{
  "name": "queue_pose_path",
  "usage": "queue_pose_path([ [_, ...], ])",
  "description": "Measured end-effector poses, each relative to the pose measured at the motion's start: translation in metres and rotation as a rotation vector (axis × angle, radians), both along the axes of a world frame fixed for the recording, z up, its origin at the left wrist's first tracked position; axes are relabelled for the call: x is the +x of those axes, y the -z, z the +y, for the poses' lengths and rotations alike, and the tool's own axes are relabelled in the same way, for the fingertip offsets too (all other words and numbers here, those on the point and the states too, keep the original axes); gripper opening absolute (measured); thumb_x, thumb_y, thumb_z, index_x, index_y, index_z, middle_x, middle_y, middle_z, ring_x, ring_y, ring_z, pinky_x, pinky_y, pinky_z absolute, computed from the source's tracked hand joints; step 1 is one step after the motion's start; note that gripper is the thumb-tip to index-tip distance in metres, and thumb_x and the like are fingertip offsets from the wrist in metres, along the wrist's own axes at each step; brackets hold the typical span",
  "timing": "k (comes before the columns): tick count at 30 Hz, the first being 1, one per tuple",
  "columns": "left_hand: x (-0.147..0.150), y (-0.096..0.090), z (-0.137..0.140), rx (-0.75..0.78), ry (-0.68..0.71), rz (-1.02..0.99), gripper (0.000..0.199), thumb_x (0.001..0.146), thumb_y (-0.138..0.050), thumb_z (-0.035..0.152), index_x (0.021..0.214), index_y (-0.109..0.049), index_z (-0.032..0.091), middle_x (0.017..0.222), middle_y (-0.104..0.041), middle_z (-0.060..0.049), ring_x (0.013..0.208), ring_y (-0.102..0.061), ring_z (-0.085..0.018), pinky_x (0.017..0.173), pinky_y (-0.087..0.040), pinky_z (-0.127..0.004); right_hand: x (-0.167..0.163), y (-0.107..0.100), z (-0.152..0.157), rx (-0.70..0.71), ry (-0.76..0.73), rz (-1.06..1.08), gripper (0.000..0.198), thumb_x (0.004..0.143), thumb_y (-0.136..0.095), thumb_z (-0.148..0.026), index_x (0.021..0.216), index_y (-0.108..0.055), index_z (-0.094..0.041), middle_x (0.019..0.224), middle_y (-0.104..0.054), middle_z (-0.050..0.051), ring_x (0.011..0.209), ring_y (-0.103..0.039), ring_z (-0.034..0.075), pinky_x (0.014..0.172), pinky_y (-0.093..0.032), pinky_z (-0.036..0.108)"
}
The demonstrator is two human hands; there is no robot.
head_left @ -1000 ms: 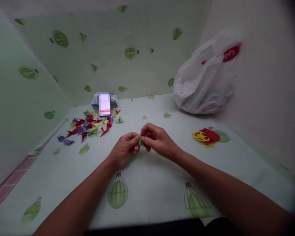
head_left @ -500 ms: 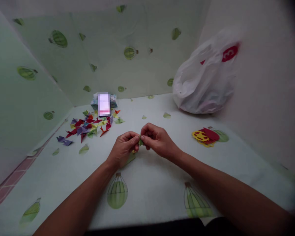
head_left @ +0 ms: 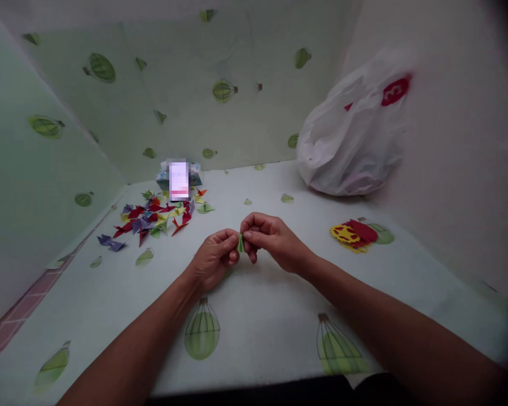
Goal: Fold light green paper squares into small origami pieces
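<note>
A small piece of folded green paper is pinched between my two hands, above the middle of the table. My left hand is closed on its left side, thumb on top. My right hand grips its upper right edge between thumb and forefinger, the other fingers curled behind. The fingers hide part of the folds. To the left lies a pile of folded paper cranes in red, purple, yellow, green and orange.
Behind the cranes stand a tissue box and a blurred-out bright screen. A white plastic bag sits at the back right. Red and yellow paper cut-outs lie at the right. The balloon-print cover spans the table.
The green paper has turned so that more of its folded face shows below my fingertips. Both hands have shifted only slightly, and the rest stays put.
</note>
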State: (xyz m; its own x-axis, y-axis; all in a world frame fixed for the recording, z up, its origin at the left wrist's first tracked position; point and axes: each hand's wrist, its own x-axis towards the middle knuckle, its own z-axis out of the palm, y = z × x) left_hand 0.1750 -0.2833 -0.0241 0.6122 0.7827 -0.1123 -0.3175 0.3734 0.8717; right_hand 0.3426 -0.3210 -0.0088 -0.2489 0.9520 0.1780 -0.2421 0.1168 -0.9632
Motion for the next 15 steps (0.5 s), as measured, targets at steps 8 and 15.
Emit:
queue_pose_path([
  [8,-0.0001,-0.0012,-0.0008,-0.027,0.017,-0.006,0.032,0.067,-0.087,0.033,0.072,-0.065,0.01,0.067,-0.062,-0.001,0.047,-0.044,-0.001,0.044,-0.032,-0.013,0.0004,0.0005,0.0002,-0.029,-0.013,0.038,0.022,0.082,-0.072,-0.032,0.084,-0.058,-0.017,0.06,-0.062,-0.004,0.046,-0.056,0.008,0.047,-0.046,0.021],
  [15,-0.0001,0.0003,-0.0005,-0.033,-0.002,-0.001,0.032,0.068,-0.087,0.033,0.072,-0.064,0.011,0.06,-0.058,0.002,0.047,-0.046,-0.002,0.044,-0.034,-0.014,-0.0002,0.0006,0.0006,-0.016,-0.007,0.013,0.023,0.081,-0.072,-0.033,0.084,-0.056,-0.017,0.059,-0.06,-0.005,0.046,-0.055,0.008,0.047,-0.046,0.022],
])
